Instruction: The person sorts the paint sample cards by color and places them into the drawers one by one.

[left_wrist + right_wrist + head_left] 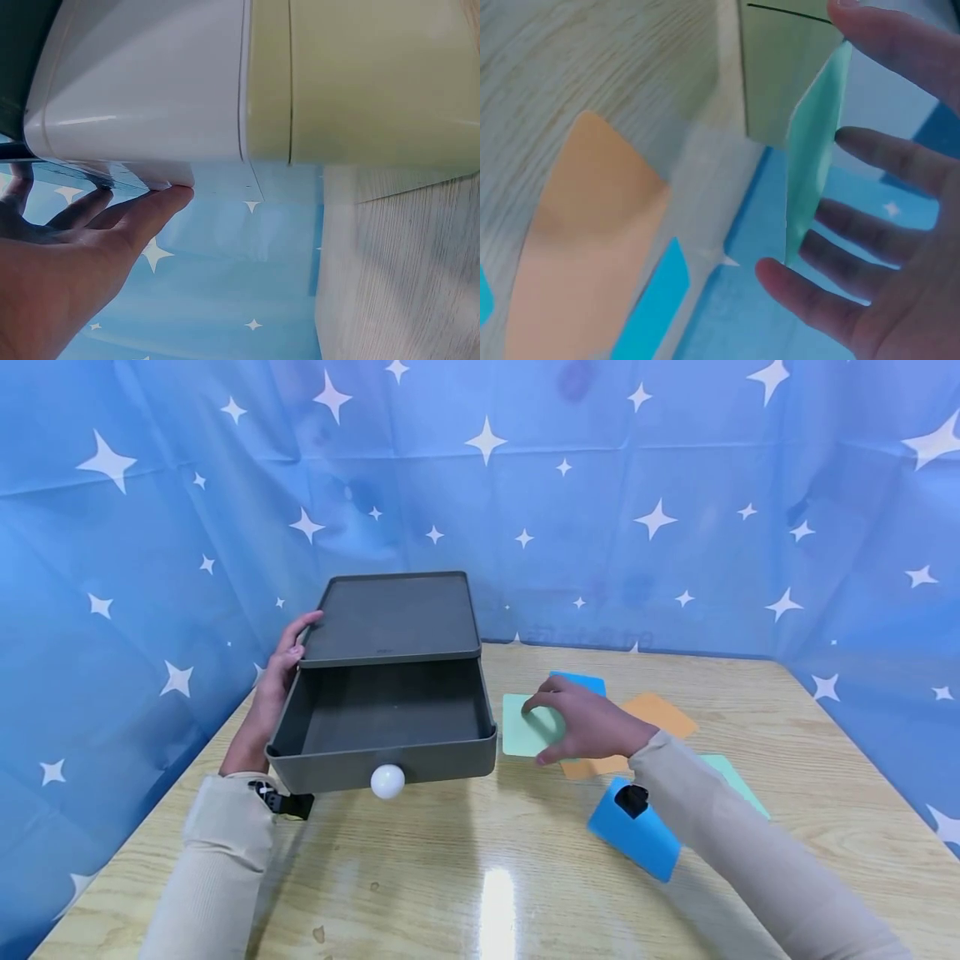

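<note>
- We've got our left hand (281,660) up against the left side of the box (390,618), fingers mostly stretched out and touching it rather than wrapped round it.
- Our right hand (588,718) is partly closed, thumb and fingertips pinching the green card (517,731) by its edges. From the right wrist it's bowed and nearly edge-on to us.
- That card sits just right of the box, with a narrow strip of wood between the two.
- The drawer (442,764) is pulled out toward us, open on top, white knob (387,782) at the front. Its back part runs under the box top.
- Tighter on the right: a far blue card (588,682) pokes out behind our hand, orange paper (663,714) shows on both sides of it, and a near blue card (645,843) lies by our sleeve.
- More room up front, where plain table (375,877) runs between the drawer and the near blue card.
</note>
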`<move>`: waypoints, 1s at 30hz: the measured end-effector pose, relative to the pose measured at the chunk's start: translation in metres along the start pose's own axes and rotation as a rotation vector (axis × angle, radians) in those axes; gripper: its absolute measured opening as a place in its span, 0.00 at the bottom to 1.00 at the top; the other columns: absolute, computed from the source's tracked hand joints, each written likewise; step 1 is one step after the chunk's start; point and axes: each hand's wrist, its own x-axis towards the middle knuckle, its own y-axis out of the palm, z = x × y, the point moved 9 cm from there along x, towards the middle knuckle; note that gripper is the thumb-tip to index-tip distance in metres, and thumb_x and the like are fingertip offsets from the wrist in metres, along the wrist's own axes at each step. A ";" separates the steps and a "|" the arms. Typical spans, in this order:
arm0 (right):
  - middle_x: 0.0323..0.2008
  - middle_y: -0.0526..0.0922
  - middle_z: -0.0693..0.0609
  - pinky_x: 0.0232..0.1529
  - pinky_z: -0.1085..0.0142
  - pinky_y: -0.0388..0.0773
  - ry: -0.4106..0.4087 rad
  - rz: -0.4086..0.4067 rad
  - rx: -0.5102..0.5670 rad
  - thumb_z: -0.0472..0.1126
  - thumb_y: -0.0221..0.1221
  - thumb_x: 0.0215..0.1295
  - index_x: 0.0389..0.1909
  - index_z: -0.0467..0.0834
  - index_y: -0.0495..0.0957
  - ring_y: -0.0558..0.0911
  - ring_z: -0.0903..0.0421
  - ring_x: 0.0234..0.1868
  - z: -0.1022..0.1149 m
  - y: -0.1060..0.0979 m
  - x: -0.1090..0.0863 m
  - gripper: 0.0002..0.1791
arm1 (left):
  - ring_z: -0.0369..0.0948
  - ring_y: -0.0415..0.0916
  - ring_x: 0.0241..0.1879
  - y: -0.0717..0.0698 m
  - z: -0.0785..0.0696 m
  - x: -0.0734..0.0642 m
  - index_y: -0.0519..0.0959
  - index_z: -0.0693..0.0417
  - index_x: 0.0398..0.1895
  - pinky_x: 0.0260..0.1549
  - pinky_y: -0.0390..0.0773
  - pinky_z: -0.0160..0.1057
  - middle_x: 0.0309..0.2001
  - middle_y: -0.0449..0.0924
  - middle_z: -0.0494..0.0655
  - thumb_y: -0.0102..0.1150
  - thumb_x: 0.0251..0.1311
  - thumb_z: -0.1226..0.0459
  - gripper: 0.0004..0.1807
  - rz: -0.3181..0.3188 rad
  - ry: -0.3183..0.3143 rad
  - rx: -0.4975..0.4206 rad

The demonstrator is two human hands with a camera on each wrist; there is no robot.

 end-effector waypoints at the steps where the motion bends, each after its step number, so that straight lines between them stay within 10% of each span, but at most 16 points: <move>1: 0.59 0.74 0.44 0.53 0.50 0.77 -0.002 -0.005 0.003 0.51 0.77 0.47 0.59 0.48 0.79 0.77 0.44 0.56 0.001 -0.003 -0.003 0.36 | 0.44 0.48 0.70 0.000 0.000 0.000 0.51 0.34 0.79 0.59 0.58 0.46 0.77 0.43 0.42 0.28 0.75 0.50 0.30 0.001 0.001 0.001; 30: 0.67 0.75 0.46 0.65 0.43 0.71 -0.124 -0.126 -0.031 0.55 0.70 0.57 0.62 0.49 0.76 0.72 0.43 0.69 0.041 -0.076 -0.036 0.32 | 0.45 0.46 0.71 0.001 -0.001 0.000 0.51 0.33 0.79 0.60 0.57 0.46 0.78 0.40 0.43 0.28 0.75 0.49 0.30 0.003 0.006 0.008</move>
